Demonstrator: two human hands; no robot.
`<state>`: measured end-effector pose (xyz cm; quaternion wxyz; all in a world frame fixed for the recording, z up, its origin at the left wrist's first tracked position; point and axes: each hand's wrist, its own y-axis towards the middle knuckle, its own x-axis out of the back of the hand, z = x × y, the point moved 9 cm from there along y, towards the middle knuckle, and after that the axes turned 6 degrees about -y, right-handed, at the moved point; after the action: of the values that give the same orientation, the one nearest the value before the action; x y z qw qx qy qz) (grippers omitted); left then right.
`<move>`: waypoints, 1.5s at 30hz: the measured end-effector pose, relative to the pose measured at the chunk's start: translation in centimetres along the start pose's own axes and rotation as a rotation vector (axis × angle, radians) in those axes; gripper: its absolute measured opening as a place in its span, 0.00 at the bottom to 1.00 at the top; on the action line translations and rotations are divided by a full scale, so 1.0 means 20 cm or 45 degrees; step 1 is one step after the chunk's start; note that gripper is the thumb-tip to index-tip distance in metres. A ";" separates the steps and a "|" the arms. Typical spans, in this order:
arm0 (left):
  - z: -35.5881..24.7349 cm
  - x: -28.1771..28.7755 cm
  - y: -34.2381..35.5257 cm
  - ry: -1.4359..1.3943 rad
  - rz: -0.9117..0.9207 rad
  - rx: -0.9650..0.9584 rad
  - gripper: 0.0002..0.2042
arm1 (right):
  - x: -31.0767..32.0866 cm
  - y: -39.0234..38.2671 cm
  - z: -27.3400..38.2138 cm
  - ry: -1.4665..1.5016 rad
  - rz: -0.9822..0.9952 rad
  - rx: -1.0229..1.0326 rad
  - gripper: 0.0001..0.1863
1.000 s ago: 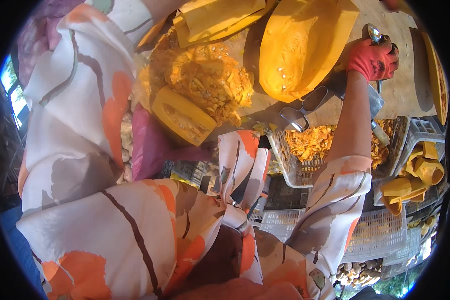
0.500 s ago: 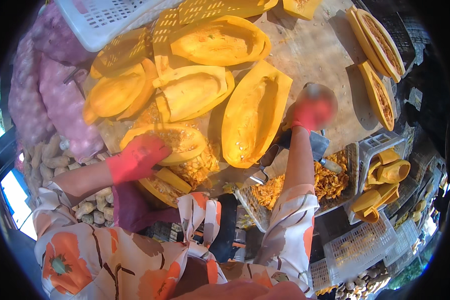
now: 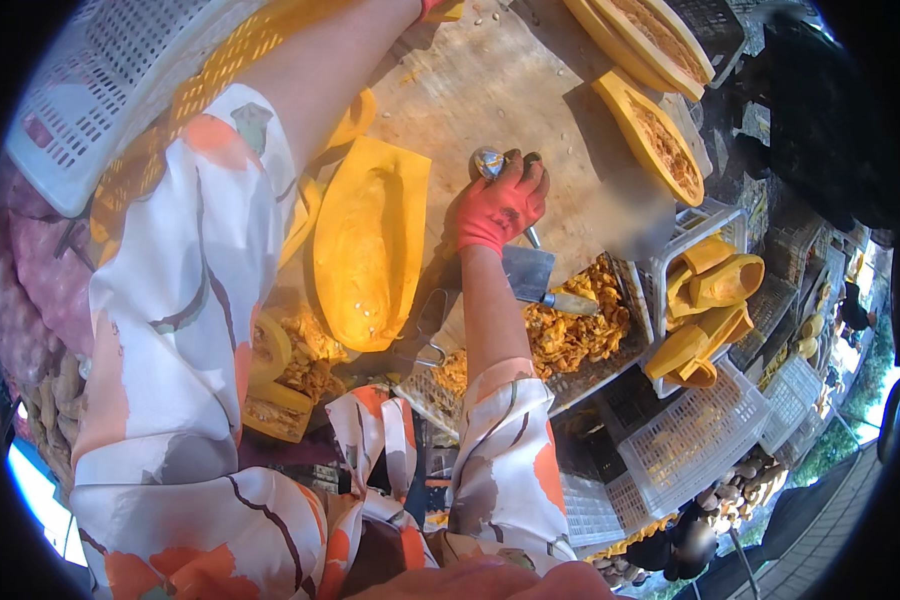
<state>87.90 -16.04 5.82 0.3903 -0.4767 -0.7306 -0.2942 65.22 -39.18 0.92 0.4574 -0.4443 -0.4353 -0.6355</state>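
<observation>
Spoon [image 3: 489,162] is now clamped in the right hand [image 3: 500,205] grip on the counter [image 3: 560,100], beside the squash half [image 3: 362,255]; left grip, raised out of frame, can't be told.

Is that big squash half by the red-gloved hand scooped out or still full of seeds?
Scooped out: the squash half lies cut side up, its hollow smooth, with only a few stray seeds.

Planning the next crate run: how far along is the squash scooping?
Done: one scooped half lies clean on the board, pulp fills the wire tray, emptied halves sit in a crate. In hand: right hand grips a spoon. Left: two unscooped halves.
</observation>
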 end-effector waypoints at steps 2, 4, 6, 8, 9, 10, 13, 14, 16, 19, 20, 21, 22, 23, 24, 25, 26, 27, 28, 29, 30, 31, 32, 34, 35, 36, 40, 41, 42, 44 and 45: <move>-0.12 -0.08 -0.03 0.162 0.199 0.083 0.39 | 0.00 0.01 -0.07 -0.030 0.015 -0.052 0.29; -0.13 -0.13 -0.01 0.320 0.192 -0.010 0.36 | 0.00 0.01 -0.05 -0.001 0.029 -0.052 0.30; -0.13 -0.14 -0.02 0.349 0.129 -0.112 0.30 | 0.00 0.02 -0.05 0.012 0.031 -0.054 0.30; -0.16 -0.20 -0.08 0.339 0.167 -0.262 0.29 | 0.02 0.02 -0.07 0.007 0.026 -0.058 0.30; -0.11 -0.17 -0.09 0.370 0.163 -0.314 0.28 | 0.02 0.02 -0.04 0.035 0.037 -0.043 0.30; -0.12 -0.12 -0.15 0.329 0.125 -0.461 0.28 | 0.01 0.02 -0.02 0.044 0.051 -0.033 0.30; -0.19 -0.13 -0.37 0.399 0.363 -0.755 0.29 | 0.06 0.02 -0.02 0.035 -0.020 -0.031 0.26; -0.19 -0.12 -0.41 0.328 0.441 -0.784 0.30 | 0.06 0.02 -0.03 0.025 -0.024 -0.038 0.27; -0.19 -0.10 -0.47 0.174 0.598 -0.838 0.31 | 0.05 0.02 -0.05 0.006 -0.010 -0.048 0.27; -0.09 0.10 -0.32 -0.342 -0.007 -0.732 0.34 | 0.03 0.01 -0.02 -0.005 0.008 -0.010 0.28; -0.10 0.12 -0.28 -0.263 -0.210 -0.726 0.33 | 0.02 0.01 -0.02 0.002 0.014 -0.010 0.28; -0.07 0.00 -0.24 -0.236 0.008 -0.593 0.33 | 0.02 0.00 -0.03 -0.013 0.007 -0.013 0.28; -0.09 -0.12 -0.20 -0.220 0.238 -0.473 0.33 | 0.03 0.00 -0.05 -0.041 -0.005 -0.032 0.28; -0.07 -0.17 -0.19 -0.174 0.452 -0.340 0.33 | 0.03 -0.01 -0.04 -0.040 -0.008 -0.038 0.28; -0.05 -0.15 -0.20 -0.362 0.532 -0.255 0.26 | 0.03 -0.01 -0.03 -0.036 -0.024 -0.019 0.28; 0.01 -0.22 -0.20 -0.649 0.690 -0.126 0.23 | 0.03 -0.01 0.00 -0.028 -0.032 0.012 0.28; 0.11 -0.31 -0.18 -0.925 0.828 0.026 0.20 | 0.02 -0.01 0.04 -0.004 -0.025 0.050 0.28; 0.17 -0.40 -0.22 -1.206 0.978 0.184 0.18 | -0.01 -0.01 0.03 -0.022 -0.038 0.048 0.28; 0.16 -0.42 -0.27 -1.312 0.986 0.304 0.14 | -0.04 0.00 -0.02 -0.039 -0.069 0.036 0.27; 0.13 -0.45 -0.32 -1.410 0.974 0.436 0.11 | -0.03 0.01 -0.03 -0.082 -0.094 0.025 0.26; 0.12 -0.43 -0.36 -1.433 0.958 0.492 0.11 | 0.00 0.01 -0.03 -0.093 -0.125 0.040 0.25; 0.10 -0.41 -0.40 -1.433 0.957 0.511 0.12 | 0.00 0.02 -0.06 -0.138 -0.150 0.046 0.25; 0.11 -0.36 -0.43 -1.424 0.936 0.526 0.13 | 0.00 0.01 -0.05 -0.138 -0.162 0.057 0.24; 0.13 -0.27 -0.42 -1.413 0.897 0.547 0.14 | 0.01 0.01 -0.05 -0.163 -0.191 0.081 0.22; 0.13 -0.25 -0.42 -1.388 0.890 0.544 0.15 | 0.00 0.02 -0.06 -0.191 -0.215 0.078 0.22; 0.15 -0.23 -0.44 -1.350 0.885 0.563 0.16 | -0.03 0.00 -0.07 -0.179 -0.173 0.062 0.23; 0.19 -0.17 -0.40 -1.281 0.818 0.618 0.20 | -0.03 0.00 -0.04 -0.158 -0.105 0.052 0.26; 0.18 -0.21 -0.43 -1.246 0.830 0.661 0.21 | -0.03 -0.01 -0.05 -0.185 -0.071 0.024 0.27; 0.16 -0.27 -0.45 -1.200 0.858 0.719 0.22 | -0.01 0.00 -0.06 -0.175 -0.081 0.017 0.27; 0.15 -0.39 -0.50 -1.434 0.823 0.794 0.23 | 0.00 -0.01 -0.01 -0.121 -0.073 0.025 0.27; 0.16 -0.52 -0.49 -1.634 0.799 0.820 0.24 | -0.02 -0.02 0.02 -0.100 -0.053 0.032 0.27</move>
<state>80.33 -22.03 -5.23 0.0757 -0.6013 -0.6937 0.3893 64.97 -38.74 0.61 0.4323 -0.4540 -0.4702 -0.6213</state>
